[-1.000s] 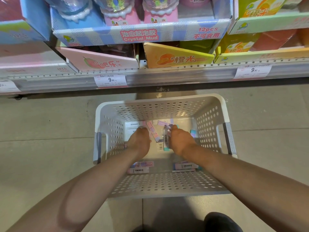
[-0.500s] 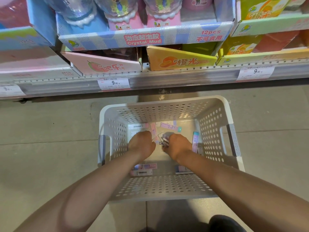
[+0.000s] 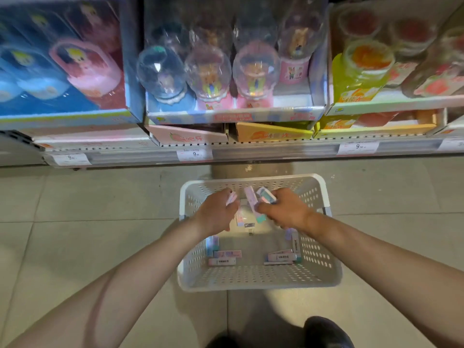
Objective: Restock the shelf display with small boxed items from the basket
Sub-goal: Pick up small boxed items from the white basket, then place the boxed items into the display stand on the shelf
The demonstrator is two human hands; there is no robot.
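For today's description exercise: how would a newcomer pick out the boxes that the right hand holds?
Start at the white perforated basket on the floor below the shelf. Over its far end the right hand grips a few slim pastel boxes. Unlike the loose boxes lying flat on the basket floor, these are raised and fanned out.

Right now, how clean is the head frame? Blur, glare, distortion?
Head view: the shelf toys and the price tags are smeared by motion blur, so their print is unreadable. The basket, the left hand and the right hand, both gripping small boxes, are sharper. A bright patch glares on the basket floor. Wide-angle bowing curves the shelf edge. Top corners are dim.
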